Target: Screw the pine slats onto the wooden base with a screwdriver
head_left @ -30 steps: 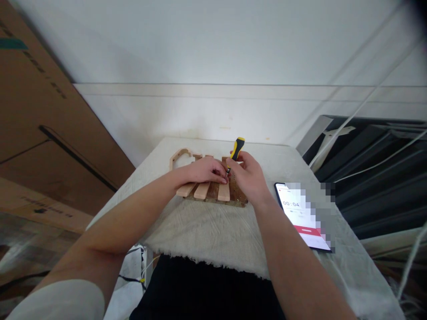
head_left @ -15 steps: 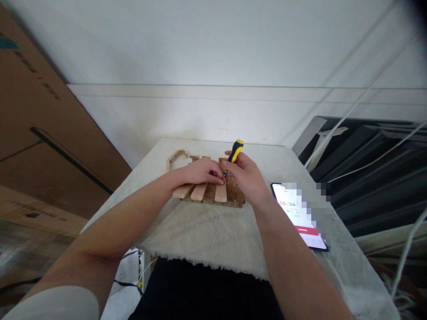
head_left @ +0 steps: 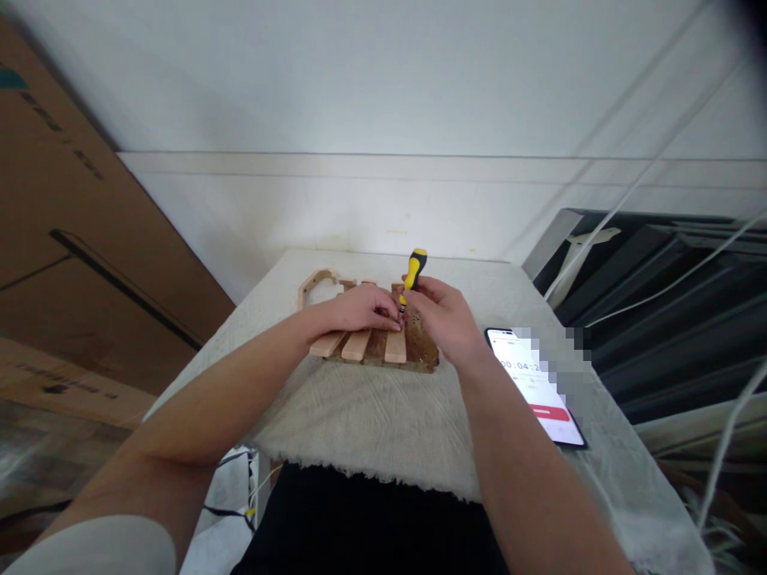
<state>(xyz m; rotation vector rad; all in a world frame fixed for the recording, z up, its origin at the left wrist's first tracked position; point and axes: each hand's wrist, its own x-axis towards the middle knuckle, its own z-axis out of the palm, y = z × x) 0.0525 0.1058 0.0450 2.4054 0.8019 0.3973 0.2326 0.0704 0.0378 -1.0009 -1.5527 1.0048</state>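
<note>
Cloth-covered table (head_left: pixel 371 423), slatted wood rack (head_left: pixel 357 345), R fingers (head_left: pixel 423 289) gripping yellow-black screwdriver (head_left: pixel 414 267), L fingers (head_left: pixel 383 307) together on rack

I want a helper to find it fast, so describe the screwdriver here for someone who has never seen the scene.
Look at the cloth-covered table against the white wall, then at the slatted wooden piece near its far end. The right hand holds the screwdriver nearly upright over that piece. Its yellow-and-black handle stands out from the pale wood around it.
</note>
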